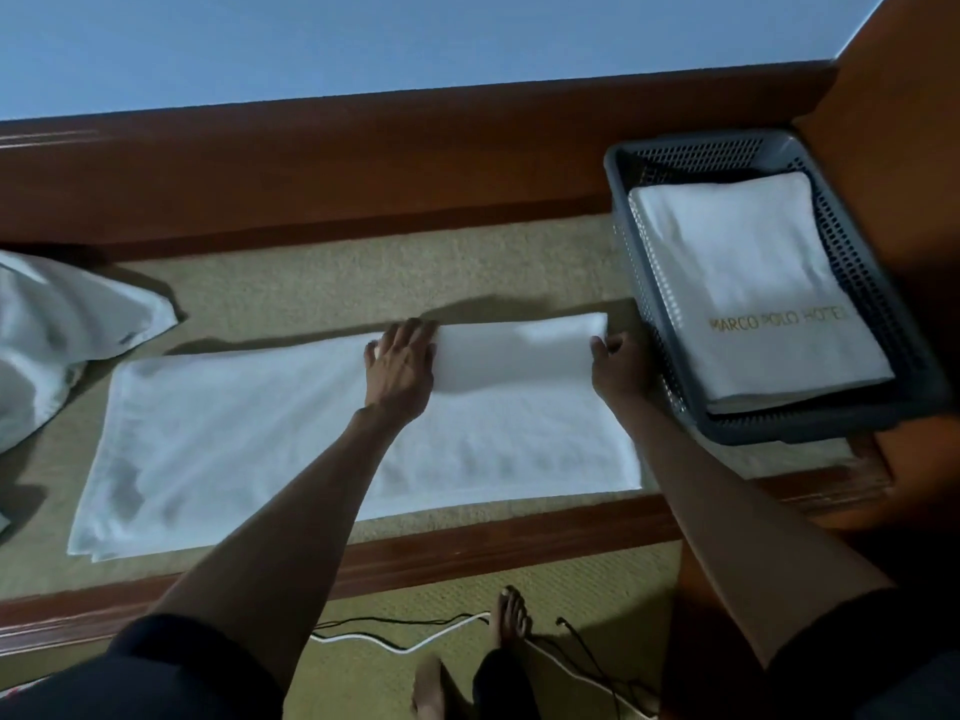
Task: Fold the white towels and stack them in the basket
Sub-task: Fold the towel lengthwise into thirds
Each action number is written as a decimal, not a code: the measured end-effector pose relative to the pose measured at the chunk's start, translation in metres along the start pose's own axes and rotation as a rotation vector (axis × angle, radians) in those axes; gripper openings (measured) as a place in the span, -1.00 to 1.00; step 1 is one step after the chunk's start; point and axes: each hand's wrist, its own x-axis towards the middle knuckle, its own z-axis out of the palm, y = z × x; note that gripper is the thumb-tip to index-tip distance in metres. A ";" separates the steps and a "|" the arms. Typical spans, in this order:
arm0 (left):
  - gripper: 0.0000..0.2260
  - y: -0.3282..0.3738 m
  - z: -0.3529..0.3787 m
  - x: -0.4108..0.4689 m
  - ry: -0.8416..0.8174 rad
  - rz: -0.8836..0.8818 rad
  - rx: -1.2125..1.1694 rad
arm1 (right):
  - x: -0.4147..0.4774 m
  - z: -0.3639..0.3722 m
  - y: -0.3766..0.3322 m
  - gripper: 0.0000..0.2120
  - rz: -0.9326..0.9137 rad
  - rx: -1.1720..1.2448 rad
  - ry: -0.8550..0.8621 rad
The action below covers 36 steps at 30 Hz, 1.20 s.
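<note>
White towel (311, 433) lies flat on the carpet (363, 272), just left of grey basket (779, 428). Right hand (615, 361) pinches the far corner nearest the basket. Left hand (400, 358) is palm-down on the far edge, farther from the basket; can't tell if it grips. Folded towel (753, 283) is inside the basket.

dim, soft-focus wide-angle view, edges bowed, shadows short

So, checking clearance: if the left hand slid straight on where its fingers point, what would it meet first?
Left hand, flat on the spread white towel, points away: past a tan carpet strip, probably the brown wooden ledge first.
</note>
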 end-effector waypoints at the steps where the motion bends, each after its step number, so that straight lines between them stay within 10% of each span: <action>1: -0.64 -0.001 0.002 0.004 0.001 -0.025 0.019 | 0.002 0.000 -0.001 -0.79 0.029 0.030 -0.002; 10: -0.72 0.012 0.005 0.018 0.112 -0.087 0.110 | 0.011 0.003 0.002 -0.79 -0.018 0.075 0.049; 19: -0.46 0.044 0.052 -0.014 -0.058 0.145 0.108 | -0.048 0.046 0.020 -0.56 -0.802 -0.374 0.036; 29: -0.47 0.046 0.056 -0.017 -0.030 0.114 0.173 | 0.000 0.031 0.035 -0.44 -0.598 -0.508 0.043; 36: -0.50 0.045 0.055 -0.017 0.002 0.121 0.138 | -0.040 0.049 0.021 -0.49 -0.795 -0.494 0.047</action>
